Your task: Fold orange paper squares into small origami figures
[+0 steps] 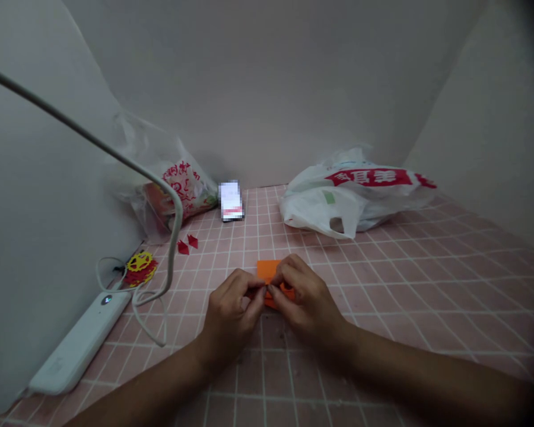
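Note:
A folded piece of orange paper [267, 268] lies at the middle of the pink checked surface. On its near side, my left hand [232, 308] pinches the paper between thumb and forefinger. From the right, my right hand [306, 296] pinches it too, the two thumb tips almost meeting. Part of the paper is hidden behind the fingers. Its far part shows as a flat orange square, and a folded edge shows below the fingertips.
At left are a white power bank [82, 344], a looping white cable [178, 237], yellow and red cut-outs [140, 265] and small red folded pieces [187, 244]. Farther back stand a clear printed bag [182, 184], a phone [231, 200] and a white plastic bag [320, 201]. Walls enclose the surface.

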### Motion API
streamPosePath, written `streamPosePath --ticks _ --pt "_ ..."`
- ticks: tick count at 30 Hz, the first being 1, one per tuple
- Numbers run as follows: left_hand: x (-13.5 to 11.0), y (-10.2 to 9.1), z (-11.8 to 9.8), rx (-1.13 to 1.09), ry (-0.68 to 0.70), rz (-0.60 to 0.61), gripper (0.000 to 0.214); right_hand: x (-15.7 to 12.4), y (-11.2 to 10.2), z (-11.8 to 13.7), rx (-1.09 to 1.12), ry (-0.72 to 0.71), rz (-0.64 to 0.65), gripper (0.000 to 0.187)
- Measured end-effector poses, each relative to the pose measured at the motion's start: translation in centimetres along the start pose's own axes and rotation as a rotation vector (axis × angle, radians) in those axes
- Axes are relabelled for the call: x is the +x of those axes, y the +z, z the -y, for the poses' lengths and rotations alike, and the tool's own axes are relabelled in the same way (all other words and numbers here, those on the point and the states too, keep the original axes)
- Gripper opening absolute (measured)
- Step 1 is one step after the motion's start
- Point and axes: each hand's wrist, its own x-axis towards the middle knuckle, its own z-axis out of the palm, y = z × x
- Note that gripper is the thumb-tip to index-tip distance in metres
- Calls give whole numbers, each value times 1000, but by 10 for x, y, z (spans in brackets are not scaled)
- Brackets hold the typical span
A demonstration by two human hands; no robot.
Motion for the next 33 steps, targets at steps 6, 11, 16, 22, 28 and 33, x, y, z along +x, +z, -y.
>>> streamPosePath --ticks 6,11,16,22,28,33 --pt "0 1 -1 11 8 -9 12 -2 1 3 24 11 14 19" --pt "6 -3 1 -242 -341 -35 5 1 -4 2 123 89 -38 11" --pt "16 -4 6 -861 -758 -19 15 8 -4 -10 336 296 29 15" --pt "15 1 12 -1170 -954 81 31 11 -1 -12 662 391 189 14" --pt "15 2 11 -1196 -921 21 33 11 2 -12 715 470 152 15" --pt "12 2 12 -1069 -768 -42 23 8 4 -13 737 435 162 9"
